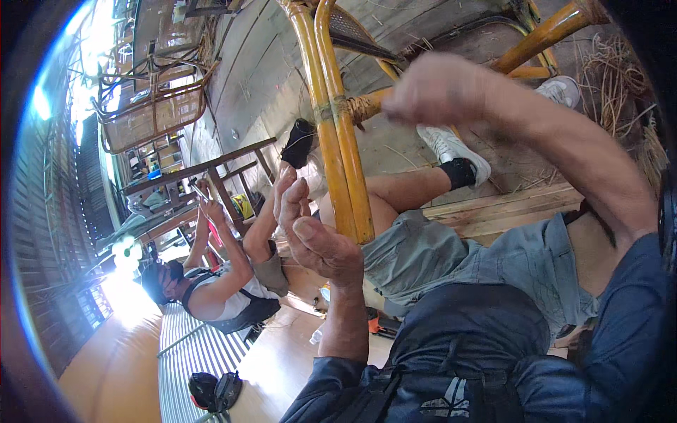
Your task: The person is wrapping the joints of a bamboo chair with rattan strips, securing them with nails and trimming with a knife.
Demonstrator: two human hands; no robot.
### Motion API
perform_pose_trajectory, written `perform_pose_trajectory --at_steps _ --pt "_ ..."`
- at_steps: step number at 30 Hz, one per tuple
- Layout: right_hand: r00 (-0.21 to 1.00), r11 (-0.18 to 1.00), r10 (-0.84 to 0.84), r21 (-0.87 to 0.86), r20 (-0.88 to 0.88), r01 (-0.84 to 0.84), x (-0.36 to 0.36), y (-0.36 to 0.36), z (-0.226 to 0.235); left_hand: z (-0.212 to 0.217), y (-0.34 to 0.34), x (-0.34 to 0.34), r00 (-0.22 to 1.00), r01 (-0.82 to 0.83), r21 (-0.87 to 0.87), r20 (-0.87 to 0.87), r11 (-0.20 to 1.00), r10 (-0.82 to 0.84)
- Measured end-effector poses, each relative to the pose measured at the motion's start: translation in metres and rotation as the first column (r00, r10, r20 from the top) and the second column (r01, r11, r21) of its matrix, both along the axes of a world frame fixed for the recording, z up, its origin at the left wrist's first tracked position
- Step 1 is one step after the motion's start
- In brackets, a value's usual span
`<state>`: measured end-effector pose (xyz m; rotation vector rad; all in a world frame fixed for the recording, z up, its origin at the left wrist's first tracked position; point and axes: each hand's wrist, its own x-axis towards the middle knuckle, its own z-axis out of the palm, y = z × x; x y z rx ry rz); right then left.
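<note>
Before me stands a piece of rattan furniture with a pair of glossy yellow-brown poles point(331, 141) side by side. A crosspiece meets them at a joint wrapped with cane binding point(358, 108). My left hand point(321, 243) is beside the poles' near end, palm toward them and seemingly touching; its fingers are stretched and the thumb stands apart. Past the joint, over the crosspiece, my right hand point(441, 92) is raised and blurred by motion. Its fingers look curled into a fist, and whatever may be in them is hidden.
A co-worker point(218, 289) sits at the left, hands raised at a dark wooden frame point(204, 169). Rattan chairs point(151, 106) stand at upper left. A tangle of cane strips point(610, 88) lies at far right. Wooden planks point(508, 204) lie beside my legs; a dark bag point(215, 391) sits lower left.
</note>
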<state>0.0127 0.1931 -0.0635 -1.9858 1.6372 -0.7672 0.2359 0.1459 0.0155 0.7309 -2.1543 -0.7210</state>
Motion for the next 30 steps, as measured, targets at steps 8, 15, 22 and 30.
perform_pose_trajectory --at_steps 8,15,22,30 --pt "0.911 0.966 -0.254 0.037 0.325 0.256 0.048 0.024 -0.025 -0.002 -0.005 0.003 0.998 -0.028 0.091 -0.049 0.995 0.033" --pt "0.782 0.839 -0.541 0.261 0.31 0.477 0.034 0.005 -0.009 -0.003 -0.007 0.001 0.998 0.01 0.084 -0.058 0.996 -0.005" --pt "0.847 0.841 -0.505 0.313 0.165 0.441 0.027 0.009 0.017 -0.004 -0.007 0.003 0.999 0.01 0.085 -0.054 0.996 -0.005" --pt "0.877 0.895 -0.404 0.31 0.26 0.32 0.029 -0.013 0.009 -0.003 -0.006 0.003 0.992 0.007 0.166 -0.122 0.986 0.013"
